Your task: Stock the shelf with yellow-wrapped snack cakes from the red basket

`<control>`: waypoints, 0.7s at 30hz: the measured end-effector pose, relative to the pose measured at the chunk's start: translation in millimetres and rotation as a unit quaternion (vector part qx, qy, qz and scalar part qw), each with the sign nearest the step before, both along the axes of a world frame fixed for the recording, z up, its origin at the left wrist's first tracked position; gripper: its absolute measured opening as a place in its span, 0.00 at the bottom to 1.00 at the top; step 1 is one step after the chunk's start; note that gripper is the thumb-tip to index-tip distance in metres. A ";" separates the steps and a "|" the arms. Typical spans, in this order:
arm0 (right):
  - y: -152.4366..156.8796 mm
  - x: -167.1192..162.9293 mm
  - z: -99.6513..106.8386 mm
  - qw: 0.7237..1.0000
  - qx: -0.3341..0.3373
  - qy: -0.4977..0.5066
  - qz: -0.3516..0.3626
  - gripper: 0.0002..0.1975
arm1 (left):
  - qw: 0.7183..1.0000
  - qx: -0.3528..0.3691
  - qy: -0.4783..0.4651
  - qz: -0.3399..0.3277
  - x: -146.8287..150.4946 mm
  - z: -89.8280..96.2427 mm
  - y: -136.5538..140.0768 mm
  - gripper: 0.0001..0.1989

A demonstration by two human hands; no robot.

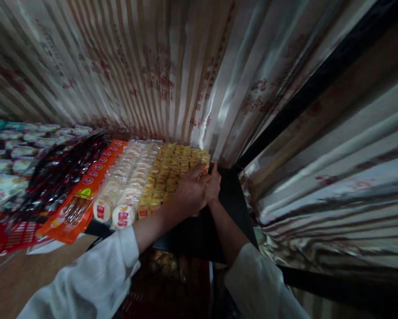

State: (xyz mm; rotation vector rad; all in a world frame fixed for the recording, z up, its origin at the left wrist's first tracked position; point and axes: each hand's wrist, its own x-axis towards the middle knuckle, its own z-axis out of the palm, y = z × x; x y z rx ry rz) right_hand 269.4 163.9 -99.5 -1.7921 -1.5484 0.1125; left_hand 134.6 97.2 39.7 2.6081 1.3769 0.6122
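Observation:
My left hand (191, 189) lies over the right end of the block of small yellow snack packets (168, 166). Its fingers curl down onto the outermost packets, and the fingertips are partly hidden. Close against it, my right hand (213, 185) reaches along the right side of that block with its fingers stretched forward. Both hands touch each other over the edge of the black shelf top (232, 199). Left of the yellow packets stand rows of round white wrapped snacks (124, 212), many with red labels.
An orange snack bag (82, 195), a heap of dark shiny packets (62, 173) and white packs (6, 186) line the left. Striped curtains (159, 66) hang behind and right. A dark bar (318, 79) slants across the right. A red basket (16, 237) shows at lower left.

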 end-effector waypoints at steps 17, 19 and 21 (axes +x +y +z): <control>-252.7 -76.3 34.9 0.932 -0.046 0.251 0.257 0.12 | 0.929 -0.358 -0.055 0.070 -95.6 -148.6 -226.0 0.26; -278.4 -86.7 11.2 0.917 -0.162 0.180 0.317 0.13 | 0.925 -0.364 -0.015 0.109 -101.7 -175.7 -225.6 0.26; -289.9 -92.5 -14.1 0.897 -0.289 0.098 0.321 0.17 | 0.905 -0.396 0.026 0.151 -105.8 -202.5 -225.6 0.27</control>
